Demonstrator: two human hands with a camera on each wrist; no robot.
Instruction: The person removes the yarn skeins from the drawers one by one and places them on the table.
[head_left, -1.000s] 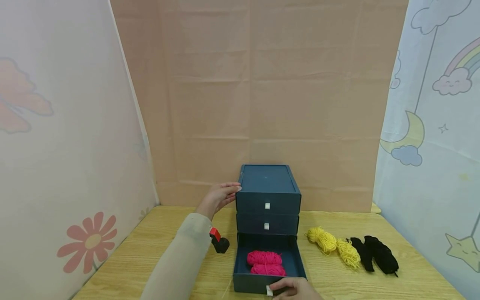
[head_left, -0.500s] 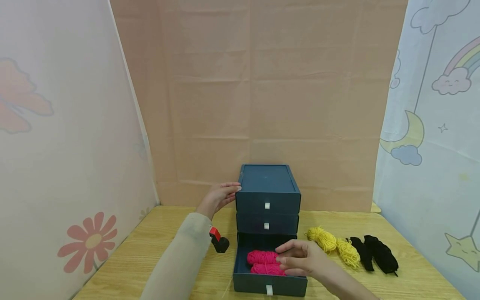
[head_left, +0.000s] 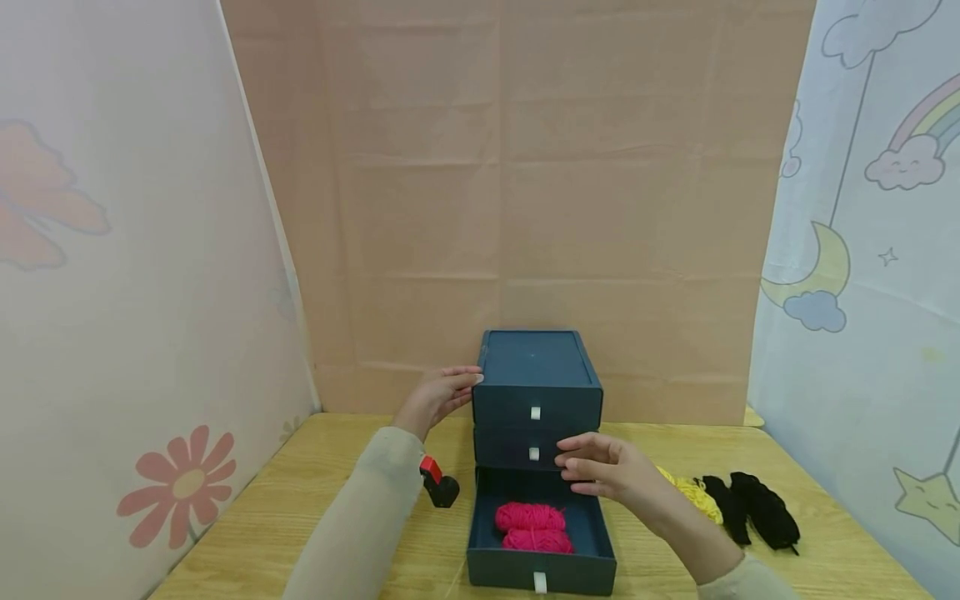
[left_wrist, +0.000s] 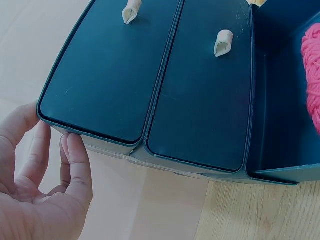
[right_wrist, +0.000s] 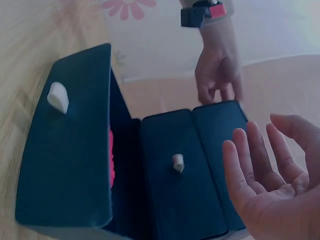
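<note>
A dark blue three-drawer box (head_left: 536, 358) stands on the wooden table. Its bottom drawer (head_left: 542, 571) is pulled out and holds two pink yarn skeins (head_left: 532, 527); the upper two drawers are closed. With its fingertips, my left hand (head_left: 438, 396) touches the box's upper left side, near the front corner in the left wrist view. My right hand (head_left: 607, 471), fingers spread and slightly bent, hovers in front of the middle drawer (right_wrist: 182, 185), right of its white pull tab (head_left: 534, 454). It holds nothing.
Right of the box lie yellow yarn (head_left: 693, 493), partly hidden behind my right forearm, and black yarn (head_left: 765, 510). A brown paper sheet (head_left: 540, 208) hangs behind the table. Patterned white panels flank both sides. A black and red wrist device (head_left: 437, 482) sits on the left sleeve.
My right hand has let go of the bottom drawer's tab and risen past the pink yarn to the middle drawer's front. My left hand has stayed at the box's side.
</note>
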